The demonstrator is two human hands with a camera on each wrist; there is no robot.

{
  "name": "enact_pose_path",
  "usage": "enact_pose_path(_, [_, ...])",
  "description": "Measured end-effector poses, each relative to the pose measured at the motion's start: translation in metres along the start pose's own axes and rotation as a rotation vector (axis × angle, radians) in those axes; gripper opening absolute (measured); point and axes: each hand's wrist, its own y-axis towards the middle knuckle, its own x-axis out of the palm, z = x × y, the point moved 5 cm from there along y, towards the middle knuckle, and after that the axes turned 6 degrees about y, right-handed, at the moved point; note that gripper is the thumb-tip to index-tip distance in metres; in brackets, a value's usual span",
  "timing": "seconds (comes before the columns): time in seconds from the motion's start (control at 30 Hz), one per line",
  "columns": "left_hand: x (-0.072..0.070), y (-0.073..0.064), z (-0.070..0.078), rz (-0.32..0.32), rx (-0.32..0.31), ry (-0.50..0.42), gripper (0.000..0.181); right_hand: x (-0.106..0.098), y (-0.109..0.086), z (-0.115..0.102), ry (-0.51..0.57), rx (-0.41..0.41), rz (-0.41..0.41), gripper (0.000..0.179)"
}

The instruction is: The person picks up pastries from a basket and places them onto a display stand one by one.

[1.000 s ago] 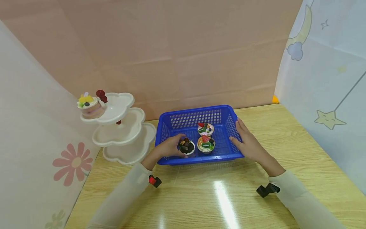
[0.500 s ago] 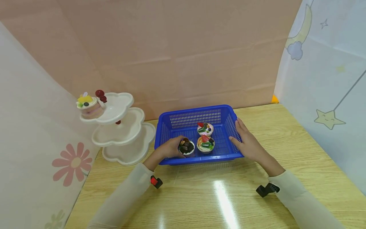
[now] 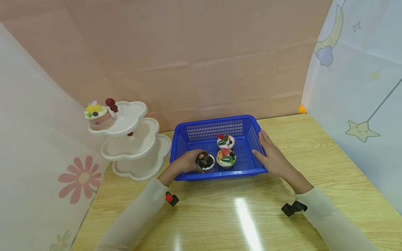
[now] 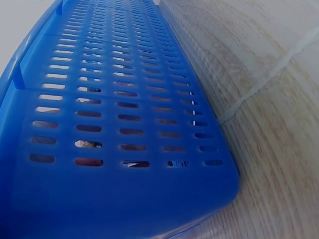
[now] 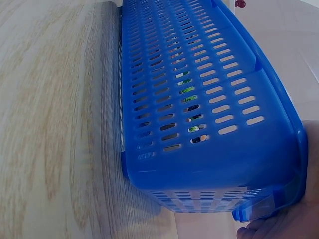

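In the head view my left hand (image 3: 188,161) reaches over the front left of the blue plastic basket (image 3: 210,122) and holds a chocolate-topped cupcake (image 3: 205,161) from its left side. The fingers on its far side are partly hidden. To its right sits a cream-topped cupcake (image 3: 226,159) with strawberry and green pieces. Behind that stands a pink-cream cupcake (image 3: 225,142). My right hand (image 3: 272,156) grips the basket's right rim, thumb inside and fingers outside. The right wrist view shows part of the right hand (image 5: 284,221) at the basket wall (image 5: 214,164).
A white three-tier stand (image 3: 133,143) with flower-shaped trays is left of the basket. On its top tray rests a fruit-topped cake (image 3: 99,118) beside a red knob (image 3: 110,102). Everything stands on a wood-grain table (image 3: 220,216), with fabric walls behind and at both sides.
The fingers of my left hand have closed in around the chocolate-topped cupcake, which has barely shifted. My right hand and the basket have kept their places.
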Motion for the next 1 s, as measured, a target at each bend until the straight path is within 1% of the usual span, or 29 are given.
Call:
enact_pose_path(0.13, [0.001,0.001,-0.001,-0.008,-0.009,-0.009,0.072,0.0,0.0,0.0,-0.002,0.001,0.002,0.073])
enact_pose_path(0.23, [0.001,0.001,-0.001,-0.001,-0.001,-0.014,0.072,0.0,0.0,0.0,-0.006,-0.001,0.002,0.073])
enact_pose_path(0.4, [-0.001,0.002,-0.001,0.042,0.029,-0.026,0.071,0.0,0.0,0.001,0.004,-0.008,0.013,0.072])
enact_pose_path(0.63, [-0.004,0.003,-0.003,0.108,0.04,-0.053,0.072,0.0,0.0,0.001,0.006,-0.015,0.023,0.072])
enact_pose_path(0.77, [-0.006,0.002,-0.004,0.132,0.026,-0.082,0.071,0.0,0.0,0.0,0.009,-0.014,0.019,0.072])
enact_pose_path(0.9, [-0.012,-0.001,-0.005,0.177,-0.002,-0.108,0.075,0.0,-0.001,-0.001,0.016,-0.013,0.02,0.072])
enact_pose_path(1.0, [-0.018,-0.004,-0.005,0.215,-0.012,-0.13,0.078,0.0,-0.001,-0.001,0.016,-0.013,0.022,0.071])
